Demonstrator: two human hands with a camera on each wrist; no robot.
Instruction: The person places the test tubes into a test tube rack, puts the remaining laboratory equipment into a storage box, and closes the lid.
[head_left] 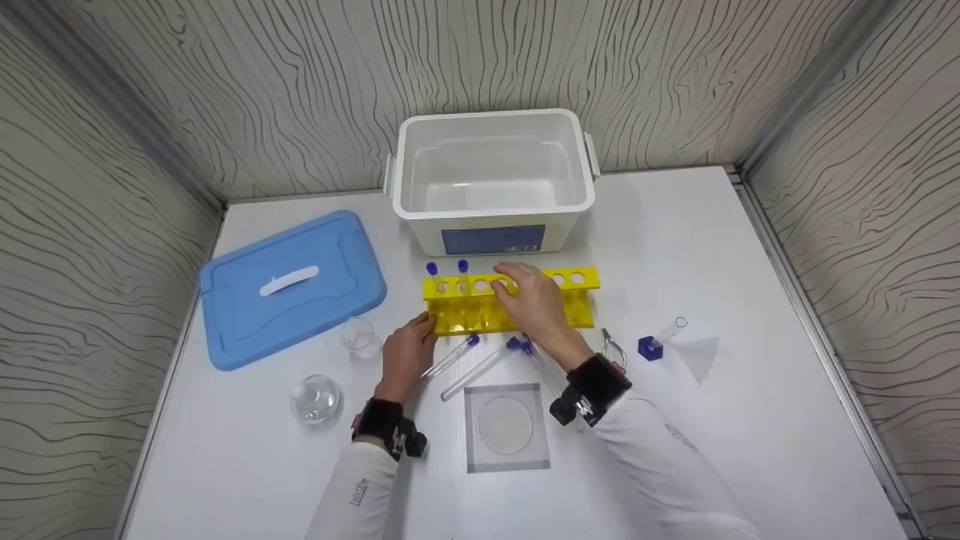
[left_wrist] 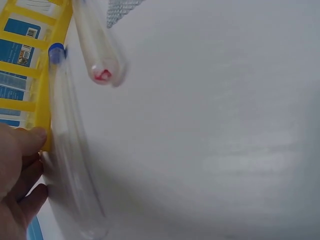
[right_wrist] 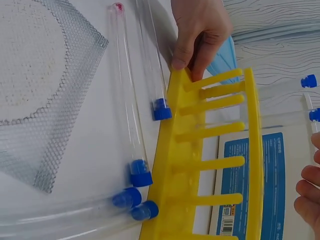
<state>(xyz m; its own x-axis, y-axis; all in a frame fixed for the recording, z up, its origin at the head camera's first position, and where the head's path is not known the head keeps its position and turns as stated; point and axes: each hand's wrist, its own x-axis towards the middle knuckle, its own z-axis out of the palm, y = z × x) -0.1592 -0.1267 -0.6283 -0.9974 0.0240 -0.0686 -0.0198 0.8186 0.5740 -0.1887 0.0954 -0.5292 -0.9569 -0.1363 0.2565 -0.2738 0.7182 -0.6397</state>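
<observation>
A yellow test tube rack (head_left: 459, 311) stands across the middle of the table. Two blue-capped test tubes (head_left: 463, 274) are upright in its leftmost holes. With thumb and fingers my left hand (head_left: 406, 356) grips the rack's lower left end. My right hand (head_left: 534, 301) hovers over the middle of the rack, thumb and fingers apart, nothing seen between them; its fingertips (right_wrist: 307, 187) show at the right wrist view's edge. In front of the rack lie several capped test tubes (head_left: 480, 369), some partly under the right forearm. Two show red at their closed ends (left_wrist: 102, 75).
Behind the rack stands a white bin (head_left: 400, 169). A blue lid (head_left: 337, 262) lies left, near a glass beaker (head_left: 361, 341) and a round flask (head_left: 316, 401). Wire gauze (head_left: 507, 425) lies in front. Metal tongs (head_left: 615, 350), a blue-based cylinder (head_left: 651, 347) and a funnel (head_left: 699, 356) are right.
</observation>
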